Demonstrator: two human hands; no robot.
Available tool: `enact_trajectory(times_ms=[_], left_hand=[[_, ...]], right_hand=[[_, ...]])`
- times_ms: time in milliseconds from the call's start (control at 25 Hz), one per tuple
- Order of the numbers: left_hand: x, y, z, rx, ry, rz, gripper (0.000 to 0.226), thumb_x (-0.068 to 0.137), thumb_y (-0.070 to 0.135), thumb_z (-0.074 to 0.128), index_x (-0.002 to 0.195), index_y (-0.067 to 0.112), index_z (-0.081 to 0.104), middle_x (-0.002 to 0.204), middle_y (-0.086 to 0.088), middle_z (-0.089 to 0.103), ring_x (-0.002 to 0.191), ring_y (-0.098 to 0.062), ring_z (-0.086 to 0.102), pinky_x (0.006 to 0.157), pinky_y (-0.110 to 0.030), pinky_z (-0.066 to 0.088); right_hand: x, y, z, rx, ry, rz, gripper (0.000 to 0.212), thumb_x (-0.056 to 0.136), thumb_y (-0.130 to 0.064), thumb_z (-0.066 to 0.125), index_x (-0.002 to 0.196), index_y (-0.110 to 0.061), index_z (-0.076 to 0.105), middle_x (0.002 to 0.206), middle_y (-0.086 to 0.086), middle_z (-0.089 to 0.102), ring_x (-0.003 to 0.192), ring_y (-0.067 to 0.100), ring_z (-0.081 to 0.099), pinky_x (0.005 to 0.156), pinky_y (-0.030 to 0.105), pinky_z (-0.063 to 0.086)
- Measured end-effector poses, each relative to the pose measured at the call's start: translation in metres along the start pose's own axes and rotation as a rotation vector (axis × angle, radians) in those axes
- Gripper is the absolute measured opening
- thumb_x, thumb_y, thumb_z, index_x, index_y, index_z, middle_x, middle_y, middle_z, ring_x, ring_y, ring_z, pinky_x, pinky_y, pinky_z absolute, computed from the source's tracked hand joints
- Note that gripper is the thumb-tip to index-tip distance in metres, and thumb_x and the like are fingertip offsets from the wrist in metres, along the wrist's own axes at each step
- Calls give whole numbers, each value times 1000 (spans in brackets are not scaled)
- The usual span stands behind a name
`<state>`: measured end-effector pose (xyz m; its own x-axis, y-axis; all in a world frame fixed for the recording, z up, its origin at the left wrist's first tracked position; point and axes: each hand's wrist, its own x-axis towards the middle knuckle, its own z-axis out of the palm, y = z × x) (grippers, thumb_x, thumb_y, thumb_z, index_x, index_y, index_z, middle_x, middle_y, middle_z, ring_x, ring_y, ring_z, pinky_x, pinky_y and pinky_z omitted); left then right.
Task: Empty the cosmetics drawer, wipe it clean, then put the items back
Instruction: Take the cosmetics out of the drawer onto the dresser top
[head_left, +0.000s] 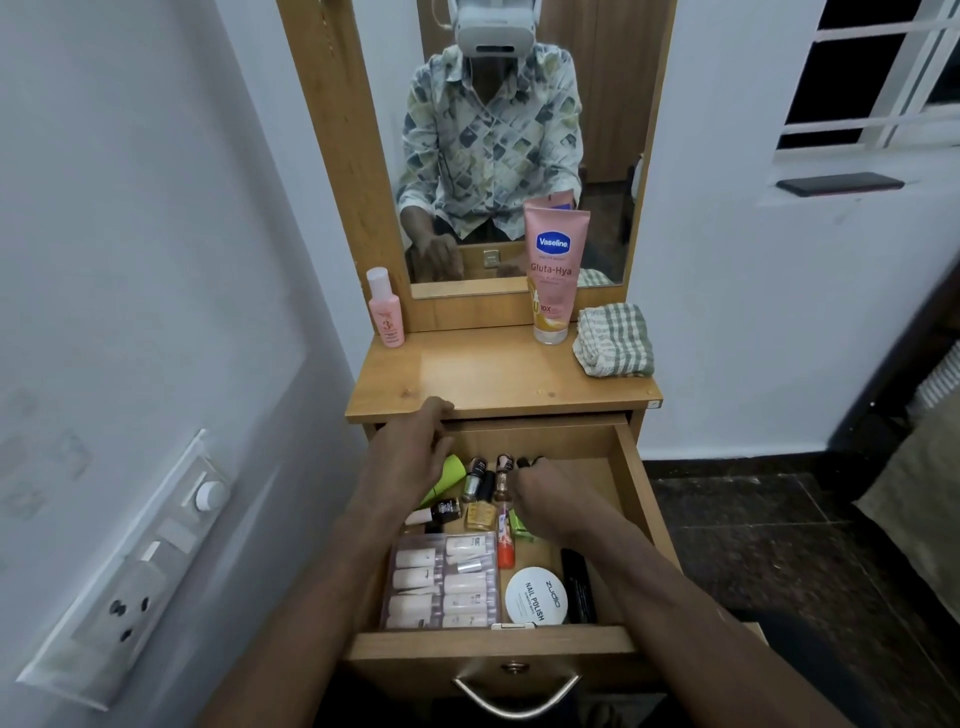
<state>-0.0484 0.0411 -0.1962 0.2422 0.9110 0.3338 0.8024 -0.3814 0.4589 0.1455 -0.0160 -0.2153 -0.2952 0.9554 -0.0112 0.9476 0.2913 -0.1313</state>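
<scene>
While the drawer (631, 467) stands open and full, the right hand (545, 491) curls loosely over the small bottles (480, 480) at its back, nearest them; whether it grips one I cannot tell. The left hand (415, 447), fingers spread and empty, hovers by the left wall.

- Soft, even indoor light is filling the room, and the white walls are looking slightly grey-blue.
- The window (883, 73) is showing black panes, giving no light.
- A pale sheen is lying on the table (498, 374) top below the mirror (514, 156).
- The open drawer (631, 467) is sitting in mild shadow under the forearms.
- Straight edges are bowing toward the frame's borders.
- Fine detail is looking soft, with small labels smearing.
</scene>
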Motion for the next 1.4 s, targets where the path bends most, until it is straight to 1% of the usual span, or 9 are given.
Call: enact_trajectory(times_ms=[80,160,280,560,680,800,1040,1240,1400], left_hand=[[-7,0,2,52,-18,-33,20,83,22,75,92,20,57,81,1,67,77,-18,65,67,-36,54],[-13,-1,0,236,-146,-59,13,84,25,73,85,15,64,87,-6,67,85,-24,66,69,-37,55],[-12,2,-2,519,-349,-50,19,86,23,69,103,13,68,105,-11,69,99,-30,65,76,-35,51],[-12,-1,11,621,-463,-1,24,83,4,60,106,9,63,112,-12,67,102,-33,66,73,-36,47],[-10,-8,11,436,-335,-14,23,78,22,66,101,16,64,105,-7,70,95,-29,67,75,-37,54],[-14,-15,1,-20,-175,-120,39,65,47,72,99,28,63,94,7,69,84,-15,66,71,-39,56],[3,6,-44,-662,305,-207,46,70,14,88,110,19,64,104,10,71,92,2,69,76,-16,55],[66,-11,-56,-514,493,-331,50,69,13,88,113,12,64,105,4,67,89,-8,65,63,4,41],[91,-28,-46,-379,452,-389,52,69,18,88,114,8,65,113,-5,70,89,-10,61,65,-8,40]], right_hand=[[0,0,2,4,-14,13,15,96,-12,46,88,-13,59,77,7,55,64,21,47,48,27,29],[1,-1,5,24,-18,36,14,95,-12,47,89,-12,60,80,8,60,66,23,54,53,30,42],[3,0,5,56,-26,63,16,94,-11,47,91,-12,63,84,7,64,74,27,63,66,41,54],[-1,-3,1,53,22,42,18,96,-15,46,84,-13,59,74,3,59,64,23,57,56,36,48],[-3,0,-2,91,81,80,16,98,-21,49,86,-16,59,73,0,62,61,18,57,54,30,47],[-1,2,-2,100,110,74,15,98,-23,49,91,-16,60,75,1,64,64,19,61,61,34,54],[2,-2,-1,66,89,18,17,101,-23,46,105,-14,60,78,-4,54,55,7,41,51,20,33],[1,-3,-2,52,88,13,19,101,-26,47,111,-15,58,82,-4,51,64,11,47,63,27,45],[2,-4,-1,33,88,-8,19,101,-27,48,109,-15,59,91,3,66,68,15,49,50,20,28]])
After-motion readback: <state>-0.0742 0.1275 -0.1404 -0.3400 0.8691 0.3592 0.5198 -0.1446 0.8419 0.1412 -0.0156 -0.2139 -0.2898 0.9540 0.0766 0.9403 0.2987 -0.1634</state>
